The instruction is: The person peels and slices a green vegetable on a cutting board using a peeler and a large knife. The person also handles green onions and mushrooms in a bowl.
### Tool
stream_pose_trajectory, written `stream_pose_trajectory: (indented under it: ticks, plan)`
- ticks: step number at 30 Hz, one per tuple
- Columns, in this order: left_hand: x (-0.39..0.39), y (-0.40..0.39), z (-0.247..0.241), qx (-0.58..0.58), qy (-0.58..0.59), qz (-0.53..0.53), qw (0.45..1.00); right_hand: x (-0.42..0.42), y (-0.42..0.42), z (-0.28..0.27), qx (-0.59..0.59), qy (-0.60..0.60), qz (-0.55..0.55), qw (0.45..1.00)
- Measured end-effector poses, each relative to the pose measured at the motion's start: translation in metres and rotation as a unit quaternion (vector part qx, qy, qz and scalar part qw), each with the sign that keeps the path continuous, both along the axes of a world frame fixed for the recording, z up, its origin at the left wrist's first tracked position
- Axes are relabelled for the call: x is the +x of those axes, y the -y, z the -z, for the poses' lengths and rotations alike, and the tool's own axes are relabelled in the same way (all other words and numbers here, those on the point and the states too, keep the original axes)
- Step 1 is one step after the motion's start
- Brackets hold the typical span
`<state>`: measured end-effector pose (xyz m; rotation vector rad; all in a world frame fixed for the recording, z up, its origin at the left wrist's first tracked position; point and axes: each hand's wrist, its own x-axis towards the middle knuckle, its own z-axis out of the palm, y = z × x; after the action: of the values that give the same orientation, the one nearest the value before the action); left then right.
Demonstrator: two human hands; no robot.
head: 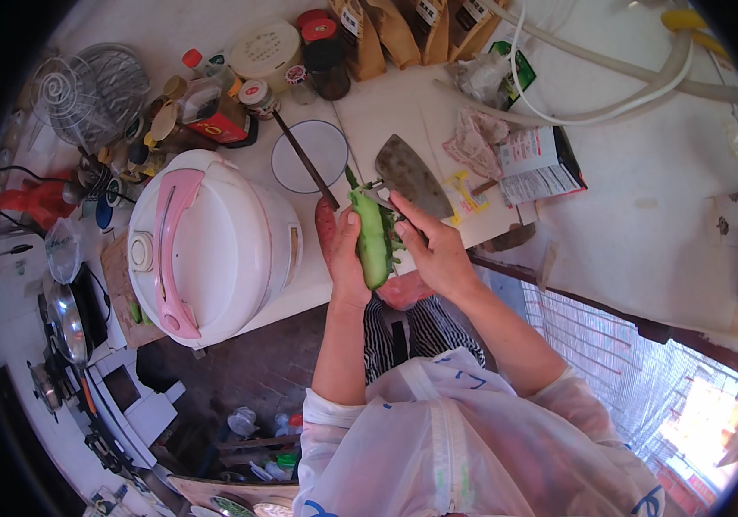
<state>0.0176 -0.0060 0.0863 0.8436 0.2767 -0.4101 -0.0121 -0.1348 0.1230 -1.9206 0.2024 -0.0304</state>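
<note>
My left hand (pixel 347 258) is wrapped around the side of a partly peeled cucumber (pixel 373 244), held upright over the counter's front edge. Pale green flesh faces me, and darker skin shows along its right side. In my right hand (pixel 437 251) is a vegetable peeler (pixel 380 192), its head at the cucumber's upper end. A dark green strip (pixel 351 176) sticks up there; whether it is peel or the cucumber's tip I cannot tell. Beside my left hand lies a red-skinned sweet potato (pixel 325 229), partly covered. Beyond the peeler a cleaver blade (pixel 413 174) rests flat.
Left of my hands stands a white and pink rice cooker (pixel 240 232). Dark chopsticks (pixel 301 155) lie across a blue-rimmed white plate (pixel 282 158). A printed box (pixel 537 165) and crumpled plastic (pixel 476 139) sit right. Jars (pixel 327 71) and brown paper pouches (pixel 395 32) line the back.
</note>
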Motion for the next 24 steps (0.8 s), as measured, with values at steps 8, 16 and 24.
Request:
stream_pose_trajectory:
  ticks: [8,16,24]
  plan:
    - [0.011,0.002,0.018,-0.017,0.013,-0.085,0.996,-0.026,-0.011,0.001,-0.07,0.036,0.007,0.997]
    - [0.022,0.019,0.02,-0.06,-0.061,-0.164,0.983,-0.042,-0.021,0.001,-0.055,0.057,0.041,0.996]
    - [0.037,0.03,-0.021,-0.055,-0.168,-0.263,0.949,-0.068,-0.021,0.003,-0.084,0.071,0.037,0.993]
